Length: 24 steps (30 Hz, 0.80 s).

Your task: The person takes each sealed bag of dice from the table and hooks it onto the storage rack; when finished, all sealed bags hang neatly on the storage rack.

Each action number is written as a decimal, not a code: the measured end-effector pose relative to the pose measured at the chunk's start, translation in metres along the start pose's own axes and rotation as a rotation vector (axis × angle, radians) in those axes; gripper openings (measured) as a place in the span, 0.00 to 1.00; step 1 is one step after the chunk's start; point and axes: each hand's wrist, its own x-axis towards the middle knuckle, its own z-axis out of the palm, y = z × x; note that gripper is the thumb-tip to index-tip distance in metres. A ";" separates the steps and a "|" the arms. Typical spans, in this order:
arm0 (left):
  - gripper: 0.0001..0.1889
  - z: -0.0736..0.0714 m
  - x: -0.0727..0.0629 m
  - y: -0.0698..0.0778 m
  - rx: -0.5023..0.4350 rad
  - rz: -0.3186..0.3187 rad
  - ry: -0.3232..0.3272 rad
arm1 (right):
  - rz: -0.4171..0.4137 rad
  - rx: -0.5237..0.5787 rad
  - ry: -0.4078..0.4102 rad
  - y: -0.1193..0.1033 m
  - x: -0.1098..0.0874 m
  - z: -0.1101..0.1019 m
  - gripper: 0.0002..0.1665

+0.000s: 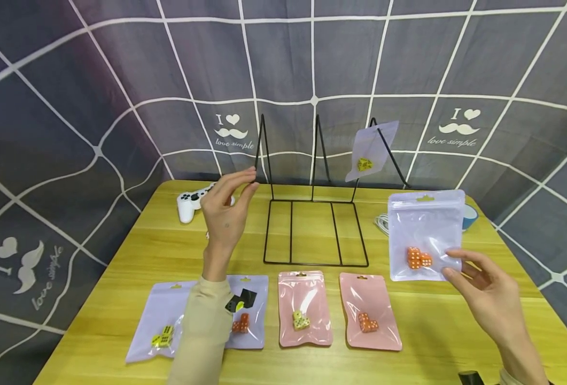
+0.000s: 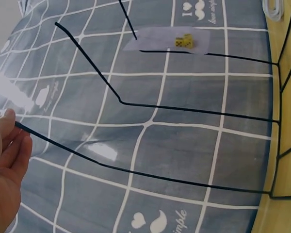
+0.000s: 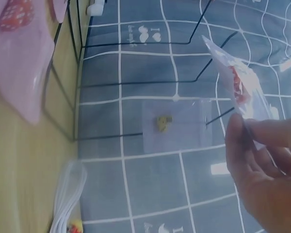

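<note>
Our right grip [image 1: 490,294] pinches a lilac bag [image 1: 425,224] of orange dice [image 1: 414,258] by its edge; our left grip [image 1: 227,214] pinches the black wire rack [image 1: 316,264] at its left end. Between the grips, a hanging bag [image 1: 377,141] with yellow dice [image 1: 364,164] is on the rack. Nearer us than both grips, two pink pouches [image 1: 304,294] containing dice lie on the wooden worktop [image 1: 432,331]. Beyond both grips hangs a grey gridded cloth [image 1: 346,59].

The right grip [image 1: 487,297] pinches a lilac bag [image 1: 425,222] of orange dice [image 1: 414,258] by its lower right edge. The left grip [image 1: 226,214] touches a black wire rack [image 1: 312,263], from which another lilac bag [image 1: 367,144] hangs; two pink bags [image 1: 306,293] lie on the wooden surface [image 1: 432,331] in front.
</note>
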 end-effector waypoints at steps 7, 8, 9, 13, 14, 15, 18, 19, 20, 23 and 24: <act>0.12 -0.003 -0.001 -0.001 0.000 -0.012 -0.002 | -0.035 -0.014 -0.015 -0.006 0.010 0.015 0.23; 0.12 -0.003 -0.001 -0.001 -0.002 -0.011 -0.001 | -0.035 -0.023 -0.014 -0.006 0.011 0.017 0.23; 0.13 -0.003 -0.001 -0.001 -0.005 -0.010 -0.001 | -0.031 -0.014 -0.014 -0.005 0.012 0.019 0.23; 0.13 -0.001 -0.003 0.000 0.000 -0.008 -0.002 | -0.014 0.046 -0.006 -0.002 0.015 0.024 0.22; 0.13 0.000 -0.003 0.000 0.000 -0.008 -0.003 | -0.011 0.058 -0.004 -0.002 0.015 0.025 0.22; 0.14 0.000 -0.004 0.000 0.005 -0.010 -0.005 | -0.011 0.061 -0.006 -0.001 0.016 0.025 0.22; 0.13 -0.001 -0.004 0.000 0.001 -0.018 -0.007 | -0.004 0.068 -0.006 0.000 0.019 0.028 0.22; 0.13 -0.001 -0.003 0.000 -0.001 -0.021 -0.009 | -0.002 0.054 -0.006 0.000 0.021 0.029 0.22; 0.12 -0.001 -0.003 0.000 0.001 -0.023 -0.012 | 0.001 0.041 -0.004 0.000 0.022 0.031 0.22; 0.10 -0.002 -0.001 0.000 -0.003 -0.030 -0.016 | 0.008 -0.004 0.002 0.001 0.027 0.035 0.21; 0.10 -0.002 -0.001 -0.001 -0.006 -0.031 -0.013 | 0.008 -0.021 0.001 0.002 0.029 0.037 0.21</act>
